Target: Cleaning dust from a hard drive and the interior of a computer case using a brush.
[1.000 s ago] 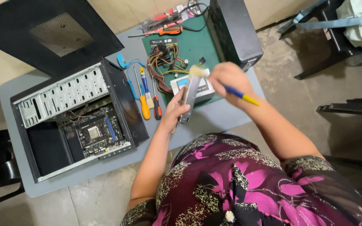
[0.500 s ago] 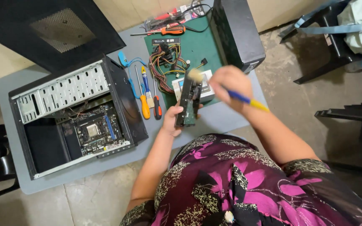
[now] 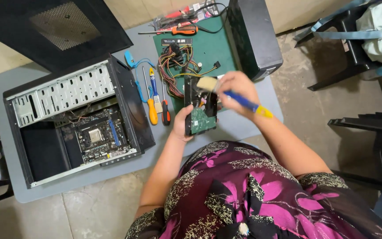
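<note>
So the person is sitting at the near edge of the grey desk point(image 3: 32, 190), floral dress filling the bottom of the head view. The left hand point(image 3: 183, 124) is gripping a hard drive point(image 3: 201, 110), fingers clamped around its lower left side, holding it up just over the near edge with the green circuit board facing the camera. The right hand point(image 3: 237, 90) is hovering right beside the drive's top, fingers closed tight around a paintbrush point(image 3: 235, 95) with a blue and yellow handle; the pale bristles are sitting at the drive's upper end, touching it as far as I can tell, though it's a bit blurry there.

Just left of the drive, a few screwdrivers point(image 3: 153, 99) with orange and blue handles are lying side by side on the desk. Further left, an open black computer case point(image 3: 71, 119) is taking up most of the left half, motherboard showing inside. Behind the hands, a green mat point(image 3: 213, 48) is lying toward the far edge with a bundle of coloured cables point(image 3: 175, 66) on it. At the far right corner a black box point(image 3: 253, 35) is standing upright, and a black perforated side panel point(image 3: 54, 31) is resting at the far left corner.
</note>
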